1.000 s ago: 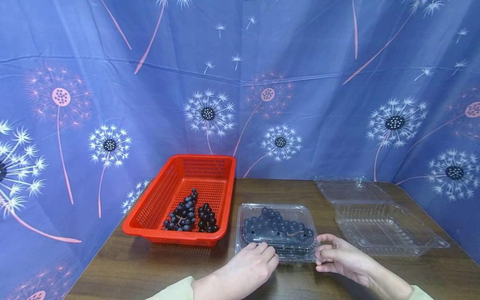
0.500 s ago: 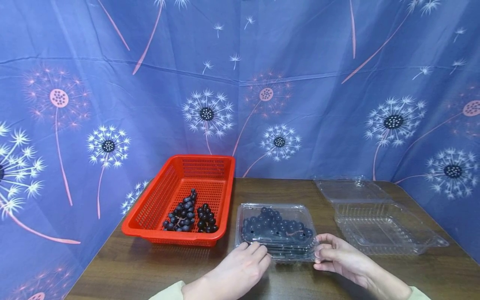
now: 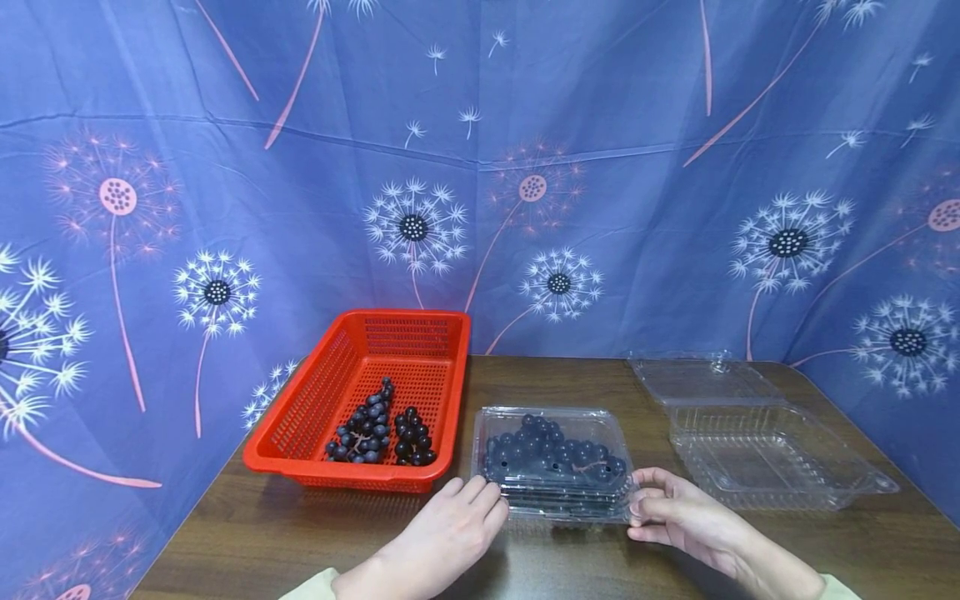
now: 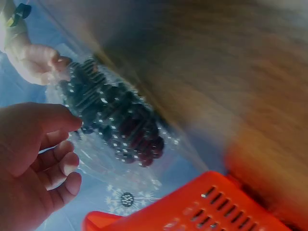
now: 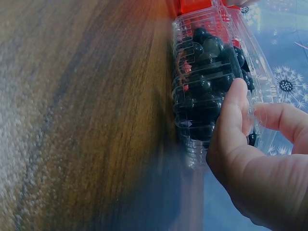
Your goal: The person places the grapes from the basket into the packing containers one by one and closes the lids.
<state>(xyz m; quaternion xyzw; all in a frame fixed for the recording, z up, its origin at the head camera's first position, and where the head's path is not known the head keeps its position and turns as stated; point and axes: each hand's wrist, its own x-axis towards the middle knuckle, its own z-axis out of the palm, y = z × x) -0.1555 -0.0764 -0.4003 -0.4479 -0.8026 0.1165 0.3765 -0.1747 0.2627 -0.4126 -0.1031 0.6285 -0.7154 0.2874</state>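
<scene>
A lidded clear plastic clamshell box (image 3: 553, 454) stands on the table in the head view, with dark grapes (image 3: 536, 437) inside. My right hand (image 3: 686, 521) pinches the rim at its front right corner; in the right wrist view the thumb (image 5: 276, 115) and a finger (image 5: 233, 108) lie on either side of that rim. At the front left corner is my left hand (image 3: 442, 529), its fingertips close to the rim. The left wrist view shows its fingers (image 4: 62, 163) loosely bent and spread, holding nothing; whether they touch the box, I cannot tell.
To the left stands a red plastic basket (image 3: 352, 471) holding two bunches of dark grapes (image 3: 363, 429). A second clamshell box (image 3: 772, 454) lies with its lid raised back on the right. Behind the wooden table (image 3: 247, 542) hangs a blue dandelion-print cloth (image 3: 637, 250).
My left hand has slid leftward along the front edge of the box to its left corner. The right hand keeps its pinch, and the box has hardly moved.
</scene>
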